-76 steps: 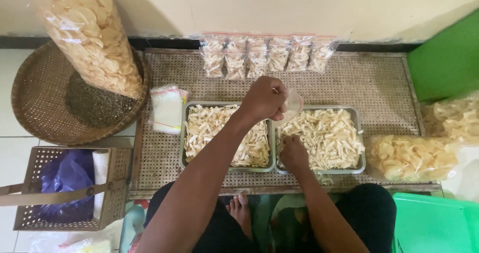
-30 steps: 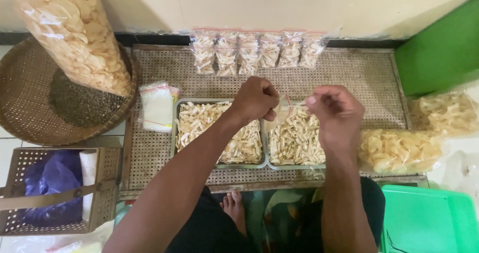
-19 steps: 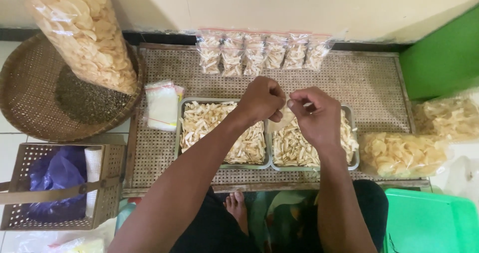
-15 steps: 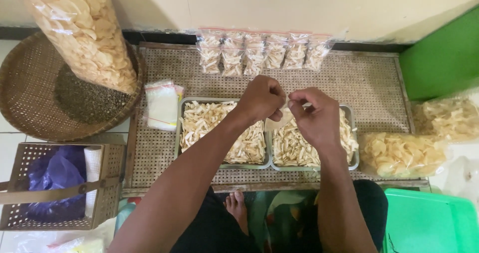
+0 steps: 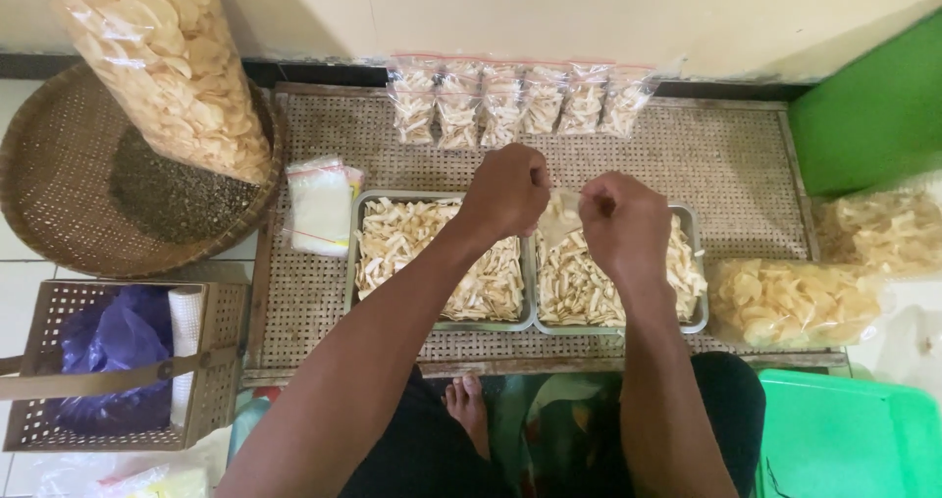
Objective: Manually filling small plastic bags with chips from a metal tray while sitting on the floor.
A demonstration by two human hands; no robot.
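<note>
Small clear bag (image 5: 559,215) pinched between left hand (image 5: 506,190) and right hand (image 5: 622,223); both closed on it.

A home snack-packing corner on a tiled floor — woven mat (image 5: 746,164), metal trays (image 5: 355,262) of chips, sealed little bags (image 5: 510,101) along the wall.

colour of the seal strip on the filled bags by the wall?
Red or pink, along the top of the filled bags, seen in the head view.

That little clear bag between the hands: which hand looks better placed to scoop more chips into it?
Probably the right hand: it hovers directly over the right tray, while the left hand grips the small bag.
</note>
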